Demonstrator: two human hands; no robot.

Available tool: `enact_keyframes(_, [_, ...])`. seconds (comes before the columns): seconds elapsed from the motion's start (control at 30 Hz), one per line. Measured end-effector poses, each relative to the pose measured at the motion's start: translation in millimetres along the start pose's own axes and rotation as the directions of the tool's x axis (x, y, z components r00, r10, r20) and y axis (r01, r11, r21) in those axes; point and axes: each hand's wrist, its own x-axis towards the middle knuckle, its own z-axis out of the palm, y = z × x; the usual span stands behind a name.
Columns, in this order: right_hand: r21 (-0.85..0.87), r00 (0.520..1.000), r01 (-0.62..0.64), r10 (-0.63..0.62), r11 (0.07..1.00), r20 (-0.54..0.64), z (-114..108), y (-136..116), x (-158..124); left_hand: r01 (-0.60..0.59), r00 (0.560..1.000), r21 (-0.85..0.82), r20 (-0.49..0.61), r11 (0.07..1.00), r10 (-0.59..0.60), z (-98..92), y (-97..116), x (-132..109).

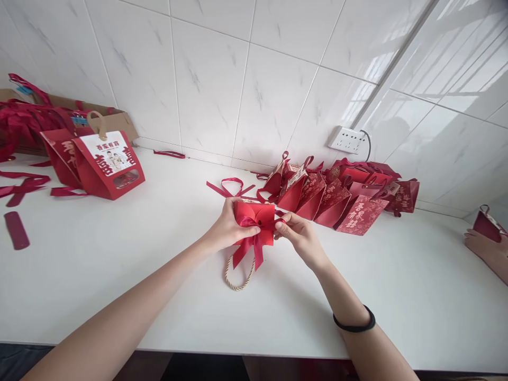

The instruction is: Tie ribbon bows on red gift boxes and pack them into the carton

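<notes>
Backing the bench: marble-look tiled wall [206,69], then white tabletop [166,312]. Clock centre = red gift box [266,211], held mid-table, front of the wearer. Between 2 and 3: cluster of printed red gift boxes [362,218], ribbon handles up. At 10: open cardboard carton [126,124] heaped with red ribbon. Just below it, between 9 and 10: two upright gift boxes [105,180], front one with a white label and clear window. At 3, far edge: co-worker's hand [486,248] on another red box [487,225].

Left hand [228,227]: clamped on the centre box from its 9 side, thumb pressed on the face. Right hand [299,235]: at the 3 edge, thumb and fingertips together, pinching a ribbon end [279,212]. Socket strip [348,141] on wall at 2. Satin ribbon bow [248,247] on box face, tails toward 6. Twisted cord handle [238,287] between 6 and 7, lying on table. Loose ribbon loop [234,180] at 11.
</notes>
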Motion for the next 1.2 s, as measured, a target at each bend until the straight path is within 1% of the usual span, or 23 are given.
enact_keyframes(0.1, [0.204,0.999,-0.012,0.021,0.979,-0.042,4,2,0,-0.008,0.999,-0.029,0.047,1.0,0.01,-0.9,-2,1])
enact_keyframes(0.23, [0.375,0.992,-0.095,0.118,0.922,-0.037,7,7,3,0.003,0.993,-0.028,0.114,1.0,0.0,-1.8,-1,1])
enact_keyframes(0.37, [0.52,0.974,-0.173,0.225,0.836,-0.037,11,9,5,-0.013,0.994,-0.026,0.111,1.0,0.016,-0.8,0,1])
enact_keyframes(0.43, [0.563,0.96,-0.202,0.277,0.802,-0.05,12,8,5,-0.028,0.995,-0.024,0.097,0.999,0.03,0.0,0,1])
enact_keyframes(0.53, [0.558,0.953,-0.207,0.294,0.804,-0.069,12,6,5,-0.038,0.995,-0.018,0.087,0.999,0.04,0.7,-1,1])
enact_keyframes(0.67, [0.499,0.971,-0.17,0.231,0.85,-0.062,10,5,4,-0.041,0.997,-0.028,0.071,0.999,0.043,2.9,-6,1])
enact_keyframes(0.7, [0.492,0.972,-0.164,0.225,0.855,-0.068,10,6,4,-0.057,0.997,-0.021,0.042,0.998,0.058,3.8,-8,2])
enact_keyframes(0.77, [0.49,0.972,-0.151,0.22,0.859,-0.086,10,9,5,-0.13,0.989,0.04,-0.073,0.991,0.133,5.7,-13,3])
enact_keyframes(0.83, [0.502,0.973,-0.132,0.208,0.855,-0.099,11,12,5,-0.2,0.953,0.144,-0.203,0.969,0.227,7.2,-17,4])
enact_keyframes(0.9, [0.514,0.978,-0.107,0.183,0.851,-0.099,13,15,6,-0.231,0.92,0.218,-0.266,0.948,0.286,8.1,-19,5])
enact_keyframes(0.97, [0.507,0.983,-0.087,0.157,0.857,-0.097,14,17,6,-0.251,0.916,0.245,-0.253,0.936,0.312,8.5,-19,4])
enact_keyframes(1.07, [0.48,0.988,-0.078,0.131,0.874,-0.077,16,19,6,-0.279,0.921,0.234,-0.211,0.931,0.329,8.4,-16,3])
enact_keyframes(1.2, [0.472,0.994,-0.091,0.108,0.877,-0.008,15,20,5,-0.212,0.938,0.102,-0.257,0.972,0.231,5.4,-12,4])
